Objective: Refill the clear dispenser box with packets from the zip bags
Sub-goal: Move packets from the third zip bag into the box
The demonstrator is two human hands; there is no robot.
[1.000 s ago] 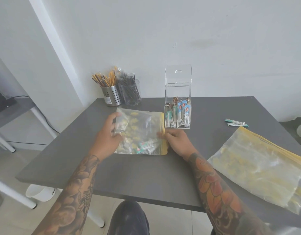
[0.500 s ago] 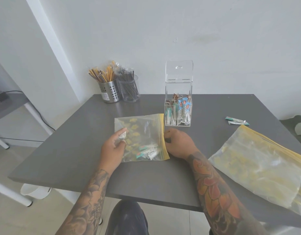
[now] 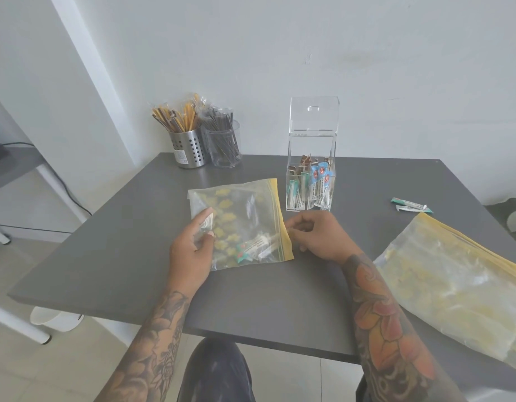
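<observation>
Grey worktop (image 3: 280, 300): carries everything, white wall behind.
Small zip bag (image 3: 242, 221): flat at centre, yellow zip strip along its right edge, yellow print on the film, a few packets (image 3: 252, 246) bunched at its near right corner.
Left hand (image 3: 192, 245): on the bag's left side, thumb and fingers pinching the film, so its grip is closed on the small zip bag.
Right hand (image 3: 311, 236): at the bag's right edge, fingers curled in and pinching the yellow strip; grip closed on the same bag.
Clear dispenser box (image 3: 311, 172): upright just beyond the bag's far right corner, lid tipped up, partly filled with standing packets, blue, green and brown. Apart from both hands.
Large zip bag (image 3: 454, 282): flat at the near right, yellow strip on its far right edge, running off the frame. Contents too blurred to tell.
Loose packets (image 3: 410, 205): two green-and-white ones on the worktop, right of the box, just beyond the large bag.
Steel holder (image 3: 190, 147): far left corner, perforated, full of tan sticks.
Clear cup (image 3: 224, 146): touching the holder's right side, dark sticks inside.
</observation>
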